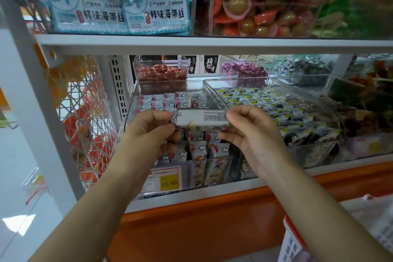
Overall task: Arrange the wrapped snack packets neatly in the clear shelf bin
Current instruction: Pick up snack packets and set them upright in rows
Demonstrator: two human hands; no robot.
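Note:
A silver wrapped snack packet (201, 117) with small print on its back is held level just above the clear shelf bin (221, 166). My left hand (148, 132) pinches its left end and my right hand (251, 132) pinches its right end. Inside the bin, several grey packets with red marks and white clouds (200, 144) stand in rows, partly hidden behind my hands. More of the same packets (161, 100) lie toward the back of the bin.
A neighbouring clear bin (319, 147) to the right holds several dark seaweed packets with yellow corners (282, 110). A price tag reading 15.80 (168, 178) hangs on the bin's front. The upper shelf edge (191, 43) runs close above. A white wire rack (85, 117) stands left.

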